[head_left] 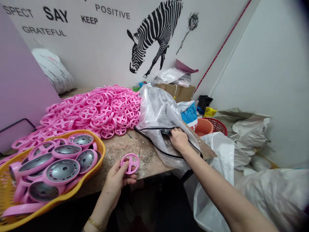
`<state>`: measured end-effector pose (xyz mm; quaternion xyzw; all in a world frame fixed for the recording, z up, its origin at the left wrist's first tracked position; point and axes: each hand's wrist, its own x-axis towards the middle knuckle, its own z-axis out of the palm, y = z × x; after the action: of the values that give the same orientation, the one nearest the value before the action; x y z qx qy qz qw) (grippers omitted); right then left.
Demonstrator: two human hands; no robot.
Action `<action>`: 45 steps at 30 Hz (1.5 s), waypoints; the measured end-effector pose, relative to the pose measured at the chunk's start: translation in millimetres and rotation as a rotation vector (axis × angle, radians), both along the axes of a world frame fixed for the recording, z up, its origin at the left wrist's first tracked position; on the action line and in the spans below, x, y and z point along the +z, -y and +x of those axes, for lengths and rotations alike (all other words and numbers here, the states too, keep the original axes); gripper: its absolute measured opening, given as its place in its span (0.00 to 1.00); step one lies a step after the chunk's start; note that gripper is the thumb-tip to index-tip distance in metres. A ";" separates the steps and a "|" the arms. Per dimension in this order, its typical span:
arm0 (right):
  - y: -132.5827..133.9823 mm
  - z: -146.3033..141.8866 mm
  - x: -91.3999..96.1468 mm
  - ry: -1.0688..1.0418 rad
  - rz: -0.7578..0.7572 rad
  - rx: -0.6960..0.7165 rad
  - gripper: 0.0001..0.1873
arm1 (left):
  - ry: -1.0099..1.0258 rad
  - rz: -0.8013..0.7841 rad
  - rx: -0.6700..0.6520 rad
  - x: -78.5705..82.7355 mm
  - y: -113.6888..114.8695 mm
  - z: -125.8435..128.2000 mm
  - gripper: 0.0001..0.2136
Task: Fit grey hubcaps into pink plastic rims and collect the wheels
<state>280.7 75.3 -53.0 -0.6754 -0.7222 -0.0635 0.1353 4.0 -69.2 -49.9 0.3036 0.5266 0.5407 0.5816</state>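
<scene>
Between the thumb and fingers of my left hand [118,177] is a pink plastic wheel rim [134,160] with crossed spokes, held above the table's front edge. My right hand [179,139] reaches into the black-edged opening of a clear plastic bag [156,111]; its fingertips are partly hidden there. Something dark and round [165,131] shows in the bag beside those fingers. A large heap of pink wheel rims [96,109] lies behind my left hand. To the left, a yellow basket [102,151] holds pink rims fitted with grey discs [62,170].
The worn wooden table [116,145] ends just beneath my left hand. Right of the bag stand an orange tub [204,127] and a red basket [218,125]. A cardboard box [183,92] stands at the back. White sacks [275,193] crowd the right side.
</scene>
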 end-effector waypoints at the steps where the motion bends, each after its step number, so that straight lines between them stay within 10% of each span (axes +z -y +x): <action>1: -1.4 -0.9 -0.2 -0.022 0.006 0.007 0.12 | -0.002 0.005 -0.002 -0.4 0.2 -0.2 0.13; 17: 45.8 20.5 16.4 -0.801 -0.015 0.077 0.19 | -0.021 -0.024 -0.074 1.9 5.6 3.0 0.05; 27: 110.0 -28.5 40.6 -1.407 -0.255 0.233 0.21 | 0.068 -0.084 -0.177 17.0 19.0 20.8 0.05; 36: 131.7 -70.9 11.8 -1.466 -0.505 0.277 0.21 | 0.019 0.003 -0.250 11.2 27.8 23.0 0.20; 45: 147.4 -92.4 0.9 -1.272 -0.264 0.325 0.11 | 0.040 0.007 -0.267 2.0 31.5 24.0 0.22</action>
<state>188.3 -72.0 -52.1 -0.4748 -0.5958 0.4571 0.4589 28.0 -100.7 -47.9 0.3620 0.4682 0.4662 0.6575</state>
